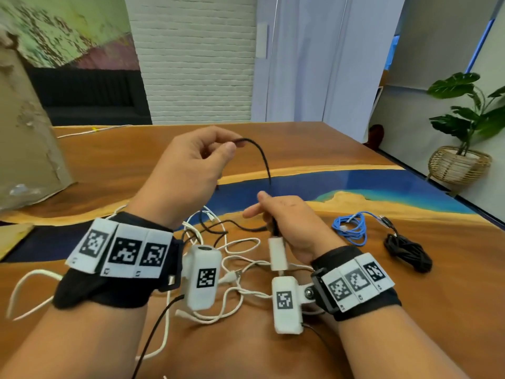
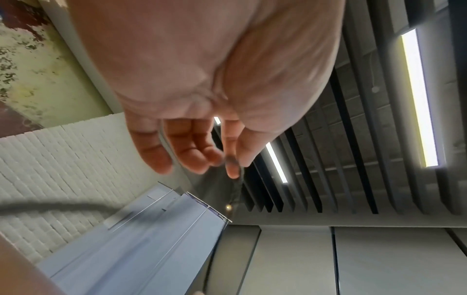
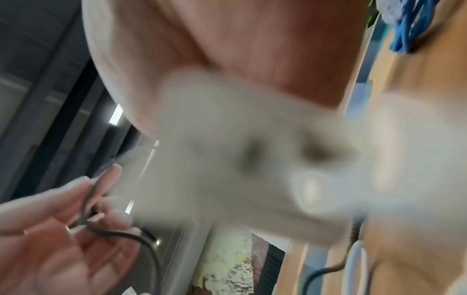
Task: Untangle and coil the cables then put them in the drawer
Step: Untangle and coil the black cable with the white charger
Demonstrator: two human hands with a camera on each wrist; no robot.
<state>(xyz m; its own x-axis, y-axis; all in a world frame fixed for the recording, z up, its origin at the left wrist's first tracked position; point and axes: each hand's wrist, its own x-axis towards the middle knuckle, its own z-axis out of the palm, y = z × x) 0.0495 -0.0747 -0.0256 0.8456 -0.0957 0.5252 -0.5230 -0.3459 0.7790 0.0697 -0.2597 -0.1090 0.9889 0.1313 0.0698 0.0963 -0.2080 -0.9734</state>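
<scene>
Black cable (image 1: 263,157) pinched in left hand (image 1: 188,170), gripped by right hand (image 1: 289,222); wood-and-blue-resin table (image 1: 355,283); white brick wall (image 1: 196,58)

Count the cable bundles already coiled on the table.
2, both right of the hands: a blue coil and, beside it, a black coil nearer the table edge. The white tangle between the wrists isn't coiled.

Left hand (image 1: 188,165) raised, fingertips pinched, right hand (image 1: 289,222) lower, fingers curled

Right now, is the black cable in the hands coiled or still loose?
Loose. The black cable arcs in one open span from the left hand pinch down to the right hand; its tail trails into the white cables. No loops gathered.
</scene>
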